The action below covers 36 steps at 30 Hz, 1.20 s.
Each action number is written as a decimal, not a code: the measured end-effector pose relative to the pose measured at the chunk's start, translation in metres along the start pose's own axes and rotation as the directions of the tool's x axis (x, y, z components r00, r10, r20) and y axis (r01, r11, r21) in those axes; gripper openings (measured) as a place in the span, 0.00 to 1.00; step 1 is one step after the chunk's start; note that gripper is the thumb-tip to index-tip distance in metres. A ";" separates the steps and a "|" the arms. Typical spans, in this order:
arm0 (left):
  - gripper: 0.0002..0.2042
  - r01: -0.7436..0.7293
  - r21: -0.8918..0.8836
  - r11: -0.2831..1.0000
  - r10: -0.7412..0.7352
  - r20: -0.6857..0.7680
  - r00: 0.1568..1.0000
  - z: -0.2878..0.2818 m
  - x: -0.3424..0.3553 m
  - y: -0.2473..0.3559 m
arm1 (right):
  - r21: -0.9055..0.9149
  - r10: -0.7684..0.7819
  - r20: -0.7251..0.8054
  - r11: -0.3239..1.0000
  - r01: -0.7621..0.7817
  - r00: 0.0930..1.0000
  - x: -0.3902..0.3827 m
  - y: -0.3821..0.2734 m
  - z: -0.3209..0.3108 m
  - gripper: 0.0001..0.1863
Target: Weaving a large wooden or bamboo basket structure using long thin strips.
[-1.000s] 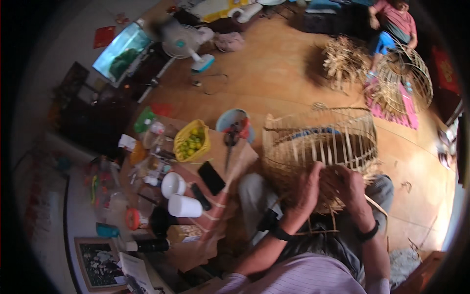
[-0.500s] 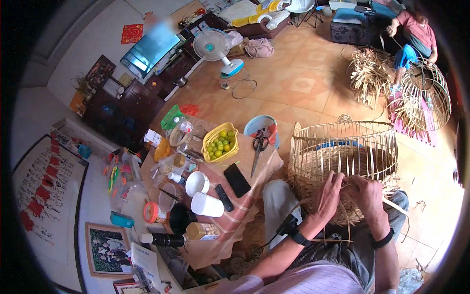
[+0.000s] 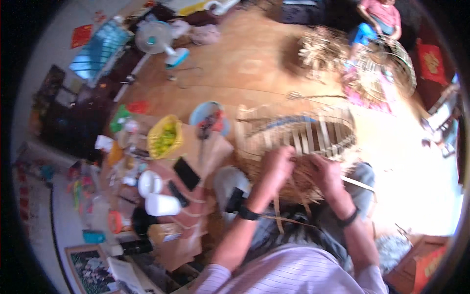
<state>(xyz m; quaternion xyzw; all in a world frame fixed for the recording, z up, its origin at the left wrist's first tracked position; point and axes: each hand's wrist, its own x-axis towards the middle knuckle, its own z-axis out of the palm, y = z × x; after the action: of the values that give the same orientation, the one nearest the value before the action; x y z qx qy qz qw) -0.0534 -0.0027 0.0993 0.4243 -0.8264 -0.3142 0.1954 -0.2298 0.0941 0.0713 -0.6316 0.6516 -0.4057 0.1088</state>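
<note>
A round basket [image 3: 250, 167] of dried plant strips rests against my knees, its lower wall tightly woven and its upper ribs open. My left hand [image 3: 277, 167] is closed in a pinch at the basket's near side, where weaving meets ribs. Just to its right, my right hand [image 3: 324, 174] also has its fingers drawn together on the strips. Blur hides exactly which weaving strip each one grips. Loose strips [image 3: 277, 215] dangle below the hands, and a pale flat strip [image 3: 359, 183] juts out past my right wrist. Something blue [image 3: 293, 120] shows inside the basket.
On my left, a covered table carries a yellow basket of green fruit [image 3: 166, 139], a phone [image 3: 186, 174], a white container [image 3: 162, 205] and scissors [image 3: 202, 139]. A blue bucket [image 3: 195, 117] stands beyond. Ahead lies a strip pile [image 3: 320, 51]; a person [image 3: 384, 17] sits beside another basket frame [image 3: 404, 68].
My view has swung to the right, so the room and table sit further left and the picture is blurred. Both hands stay together at the basket's near side.
</note>
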 end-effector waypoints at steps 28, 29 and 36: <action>0.18 -0.011 -0.318 0.948 0.179 0.504 0.845 -0.033 0.046 -0.027 | -0.251 -0.221 0.102 0.938 0.240 0.970 0.000 -0.025 -0.035 0.14; 0.18 0.103 -0.246 0.964 0.055 0.559 0.827 -0.041 0.047 -0.011 | -0.233 -0.201 0.082 0.948 0.215 0.976 -0.001 -0.023 -0.036 0.16; 0.17 0.193 -0.124 0.973 -0.080 0.604 0.793 -0.039 0.052 -0.011 | -0.199 -0.115 0.149 0.969 0.144 0.982 0.004 -0.025 -0.039 0.18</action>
<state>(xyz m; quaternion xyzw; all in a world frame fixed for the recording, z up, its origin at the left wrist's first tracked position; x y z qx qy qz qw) -0.0534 -0.0637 0.1228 0.3438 -0.7814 -0.5174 -0.0595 -0.2377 0.1086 0.1150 -0.7070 0.6391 -0.2971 0.0592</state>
